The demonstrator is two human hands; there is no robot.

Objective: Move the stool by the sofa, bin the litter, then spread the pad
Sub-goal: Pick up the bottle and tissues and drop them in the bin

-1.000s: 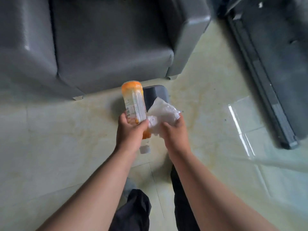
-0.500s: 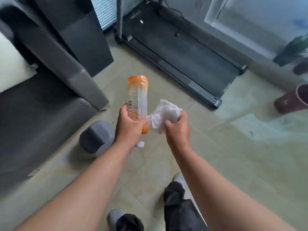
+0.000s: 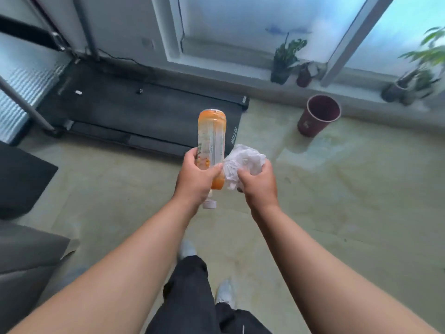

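My left hand [image 3: 196, 179] grips an orange plastic bottle [image 3: 211, 138] held upside down, its white cap pointing at the floor below my wrist. My right hand [image 3: 258, 183] is closed on a crumpled white tissue wad [image 3: 244, 162] that touches the bottle. A dark red bin [image 3: 317, 115] stands open on the floor ahead and to the right, well beyond both hands. The stool and the pad are out of view.
A black treadmill [image 3: 134, 112] lies across the floor ahead left. The grey sofa corner [image 3: 26, 251] is at the lower left, a dark mat [image 3: 21, 179] beyond it. Potted plants [image 3: 286, 61] line the window ledge. My legs and shoes show below.
The view has swung right, away from the sofa and stool, so the treadmill, window and red bin came into sight. Both hands kept hold of the bottle and tissue.
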